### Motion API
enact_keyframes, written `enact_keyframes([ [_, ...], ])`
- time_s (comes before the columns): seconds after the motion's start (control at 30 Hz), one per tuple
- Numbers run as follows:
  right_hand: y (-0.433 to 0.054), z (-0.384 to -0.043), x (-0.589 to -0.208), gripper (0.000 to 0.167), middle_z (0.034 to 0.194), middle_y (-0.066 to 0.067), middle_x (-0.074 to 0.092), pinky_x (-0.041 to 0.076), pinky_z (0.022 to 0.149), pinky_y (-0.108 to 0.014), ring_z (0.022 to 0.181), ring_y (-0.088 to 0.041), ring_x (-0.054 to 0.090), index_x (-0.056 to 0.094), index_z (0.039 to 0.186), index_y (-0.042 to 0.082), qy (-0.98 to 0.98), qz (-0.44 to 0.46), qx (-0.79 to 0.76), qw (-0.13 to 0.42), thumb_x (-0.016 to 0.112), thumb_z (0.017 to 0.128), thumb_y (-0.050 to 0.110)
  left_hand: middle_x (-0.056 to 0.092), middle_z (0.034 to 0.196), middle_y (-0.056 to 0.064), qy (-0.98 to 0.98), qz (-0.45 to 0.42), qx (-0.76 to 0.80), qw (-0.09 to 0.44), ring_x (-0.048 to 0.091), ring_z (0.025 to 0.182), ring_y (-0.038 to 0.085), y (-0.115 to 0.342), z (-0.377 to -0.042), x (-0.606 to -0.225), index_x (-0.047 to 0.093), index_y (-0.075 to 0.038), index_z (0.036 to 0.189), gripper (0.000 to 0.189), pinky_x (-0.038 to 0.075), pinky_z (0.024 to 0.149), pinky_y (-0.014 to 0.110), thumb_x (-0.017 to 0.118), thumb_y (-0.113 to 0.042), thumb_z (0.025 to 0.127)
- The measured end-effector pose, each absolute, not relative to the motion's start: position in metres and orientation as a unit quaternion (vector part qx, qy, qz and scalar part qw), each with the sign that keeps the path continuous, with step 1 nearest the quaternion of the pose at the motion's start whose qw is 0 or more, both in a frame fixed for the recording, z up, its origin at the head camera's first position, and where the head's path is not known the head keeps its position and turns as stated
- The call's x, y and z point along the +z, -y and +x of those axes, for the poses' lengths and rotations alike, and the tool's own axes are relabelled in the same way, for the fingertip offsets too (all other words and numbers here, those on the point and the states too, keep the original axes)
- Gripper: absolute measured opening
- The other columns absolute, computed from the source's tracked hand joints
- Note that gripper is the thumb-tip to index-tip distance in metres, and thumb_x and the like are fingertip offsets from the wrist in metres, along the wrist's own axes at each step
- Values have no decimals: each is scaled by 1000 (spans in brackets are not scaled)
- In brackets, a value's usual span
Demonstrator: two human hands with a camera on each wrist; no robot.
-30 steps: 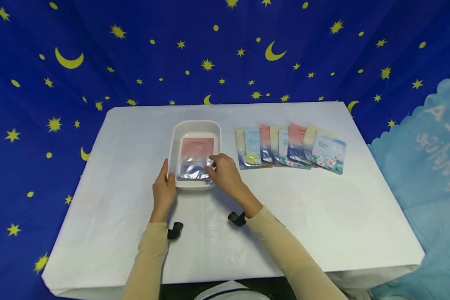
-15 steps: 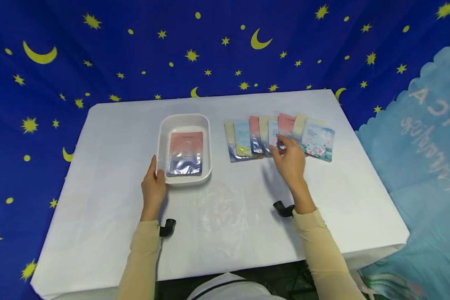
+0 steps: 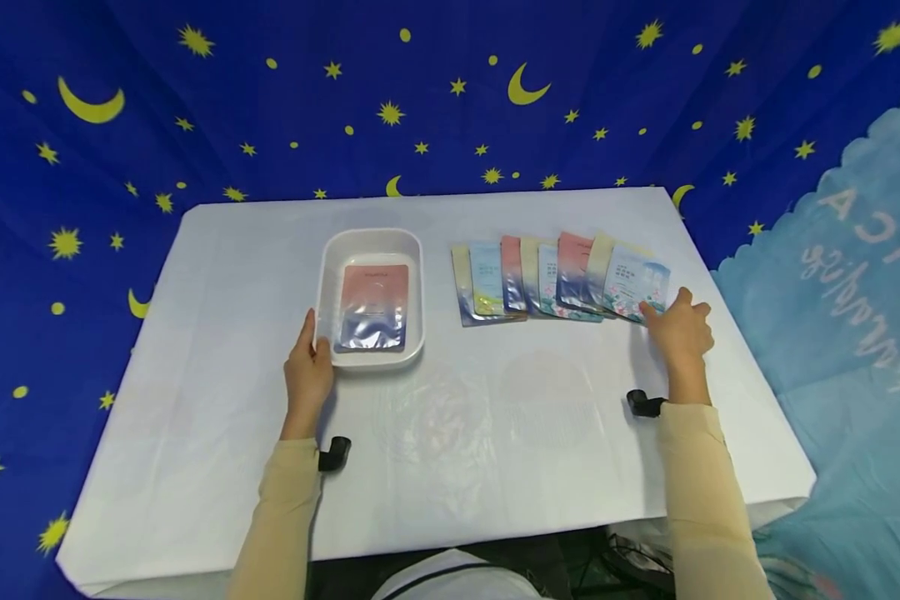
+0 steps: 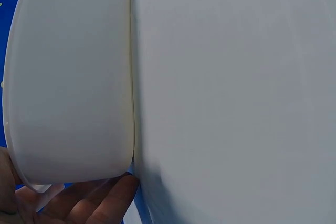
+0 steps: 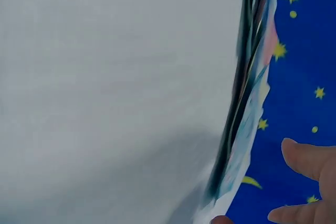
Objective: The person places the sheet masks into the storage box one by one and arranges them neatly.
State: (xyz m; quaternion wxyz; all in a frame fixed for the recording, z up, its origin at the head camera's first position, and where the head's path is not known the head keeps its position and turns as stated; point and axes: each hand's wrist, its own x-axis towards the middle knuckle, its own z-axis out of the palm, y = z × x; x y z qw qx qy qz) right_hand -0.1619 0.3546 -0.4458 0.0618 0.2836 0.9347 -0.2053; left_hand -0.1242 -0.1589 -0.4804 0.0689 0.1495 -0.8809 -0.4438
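Observation:
A white plastic tray (image 3: 372, 250) stands left of the table's middle. Inside it lies one flat pink-to-blue face mask packet (image 3: 375, 304). My left hand (image 3: 307, 377) grips the tray's near left corner; in the left wrist view its fingers (image 4: 118, 198) curl against the tray's outer wall. To the right, several mask packets fan out in an overlapping row. Topmost at the right end is a light blue packet (image 3: 636, 283) with pink flowers. My right hand (image 3: 681, 332) is at that packet's lower right corner, thumb and fingers apart in the right wrist view.
The table (image 3: 450, 467) wears a white cover. Behind it hangs a dark blue cloth (image 3: 232, 75) with yellow stars and moons, and a pale blue lettered cloth (image 3: 855, 350) hangs at the right. A black wrist camera mount sits on each wrist.
My right hand has left the packet in the tray and crossed rightward over the fanned row to its right end. My left hand stays on the tray. The head view has shifted slightly.

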Motion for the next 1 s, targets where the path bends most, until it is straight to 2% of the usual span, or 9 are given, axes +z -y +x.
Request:
enact_keyframes([
  [0.2,-366,-167,-453,89,140,-45,25,34,99,-67,121,-62,39,15,150,-12,-927,295,-213,95,41,97,55,41,71,9,880,148,-446,73,33,52,11,161,-124,-481,33,-12,153,52,32,54,32,39,-15,101],
  [0.43,-368,-172,-462,86,134,-43,32,37,97,-62,119,-56,41,33,140,-17,-918,310,-218,117,41,96,57,44,77,14,877,151,-453,56,33,53,11,160,-123,-480,31,-15,154,53,32,56,33,38,-17,102],
  [0.53,-368,-174,-464,85,134,-42,32,38,98,-61,119,-54,41,36,138,-17,-913,319,-223,117,42,95,56,55,98,25,875,150,-458,52,33,56,13,159,-123,-479,30,-14,154,53,32,59,34,37,-16,102],
  [0.6,-368,-175,-466,84,135,-41,33,37,100,-60,119,-53,40,37,138,-17,-910,325,-232,112,43,95,55,57,122,27,875,148,-458,53,33,58,14,160,-123,-479,30,-14,154,53,31,60,34,37,-16,102],
  [0.7,-371,-176,-468,76,131,-39,40,36,101,-58,117,-50,41,42,133,-17,-909,326,-245,91,48,96,48,55,127,28,874,148,-459,54,34,59,16,160,-123,-479,30,-13,154,53,32,62,36,37,-15,102],
  [0.77,-373,-177,-469,67,120,-36,50,36,100,-57,114,-48,44,48,127,-18,-908,327,-252,69,52,95,41,54,132,27,874,148,-460,56,35,61,18,160,-123,-480,30,-13,154,53,34,64,37,37,-15,102],
  [0.87,-377,-176,-470,54,85,-23,61,37,101,-54,108,-47,52,54,118,-18,-903,332,-270,46,57,93,29,49,142,25,872,147,-464,56,37,65,20,160,-123,-480,30,-13,154,53,38,72,40,38,-15,102],
  [0.97,-382,-176,-470,49,56,-4,53,39,104,-51,103,-43,57,56,118,-19,-892,344,-289,42,60,90,22,38,152,20,871,145,-465,59,37,65,19,160,-124,-481,30,-12,154,53,38,71,38,38,-15,102],
  [1.0,-383,-177,-471,50,53,1,51,39,105,-49,99,-40,59,55,120,-19,-887,349,-297,45,61,90,21,43,148,22,871,145,-466,59,36,63,18,160,-123,-481,30,-12,154,53,37,68,38,38,-15,102],
])
